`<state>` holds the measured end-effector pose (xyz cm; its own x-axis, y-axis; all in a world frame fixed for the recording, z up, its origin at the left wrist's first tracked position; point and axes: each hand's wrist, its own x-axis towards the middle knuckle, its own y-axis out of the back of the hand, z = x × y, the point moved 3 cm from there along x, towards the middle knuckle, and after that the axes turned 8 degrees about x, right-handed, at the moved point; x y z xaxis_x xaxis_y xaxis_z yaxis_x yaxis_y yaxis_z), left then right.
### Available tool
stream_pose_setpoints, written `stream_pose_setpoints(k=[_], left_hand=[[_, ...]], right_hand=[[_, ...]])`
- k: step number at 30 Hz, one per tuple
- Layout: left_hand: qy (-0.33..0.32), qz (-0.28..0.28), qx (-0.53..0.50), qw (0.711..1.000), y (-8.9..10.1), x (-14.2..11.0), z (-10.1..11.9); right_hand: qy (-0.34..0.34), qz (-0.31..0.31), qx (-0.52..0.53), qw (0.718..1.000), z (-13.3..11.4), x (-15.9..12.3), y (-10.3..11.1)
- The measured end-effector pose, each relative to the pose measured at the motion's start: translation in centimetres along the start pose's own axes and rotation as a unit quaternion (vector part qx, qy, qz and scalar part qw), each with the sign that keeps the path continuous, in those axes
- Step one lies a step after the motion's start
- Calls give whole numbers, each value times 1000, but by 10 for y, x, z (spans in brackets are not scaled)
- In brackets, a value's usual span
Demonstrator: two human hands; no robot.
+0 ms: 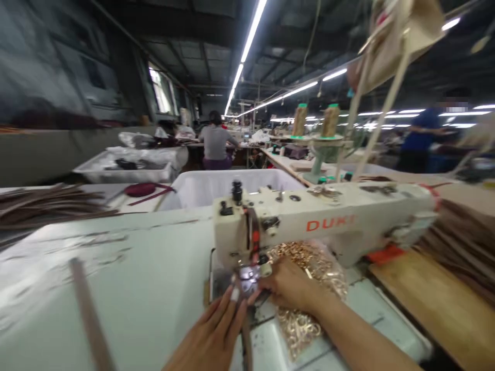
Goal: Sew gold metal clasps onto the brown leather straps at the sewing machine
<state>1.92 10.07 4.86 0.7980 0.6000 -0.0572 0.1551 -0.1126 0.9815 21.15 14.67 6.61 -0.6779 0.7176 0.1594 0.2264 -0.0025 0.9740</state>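
Observation:
A white sewing machine (328, 221) with orange lettering stands on the pale table (127, 278). My left hand (216, 330) lies with fingers stretched flat on a narrow brown strap (246, 340) just before the needle and presser foot (249, 270). My right hand (288, 283) is beside the presser foot, fingers curled and pressing at the strap there; what they pinch is blurred. A clear bag of gold metal rings (309, 288) lies under and behind my right wrist.
Another brown strap (88, 314) lies at the left front. Piled brown straps (50, 206) sit far left and at the right (464, 247). A white bin (216, 185) stands behind the machine. Thread cones (315, 121) rise behind. A seated person (215, 141) works farther back.

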Motion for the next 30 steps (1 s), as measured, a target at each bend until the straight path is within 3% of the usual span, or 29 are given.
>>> stream_pose_setpoints(k=[3,6,13,25,30], left_hand=[[26,-78,-60,995,23,3,3],[34,-109,-91,989,32,1,5],[33,-45,-97,994,36,-6,8],[47,-126,-153,979,46,-4,9],[48,-116,-164,978,47,-3,7]], right_hand=[[-7,-10,46,999,3,1,-1],[-8,-16,68,998,2,0,-1],[-8,-16,95,995,-1,1,2],[7,-5,95,995,2,2,-1],[8,-3,97,995,2,2,-1]])
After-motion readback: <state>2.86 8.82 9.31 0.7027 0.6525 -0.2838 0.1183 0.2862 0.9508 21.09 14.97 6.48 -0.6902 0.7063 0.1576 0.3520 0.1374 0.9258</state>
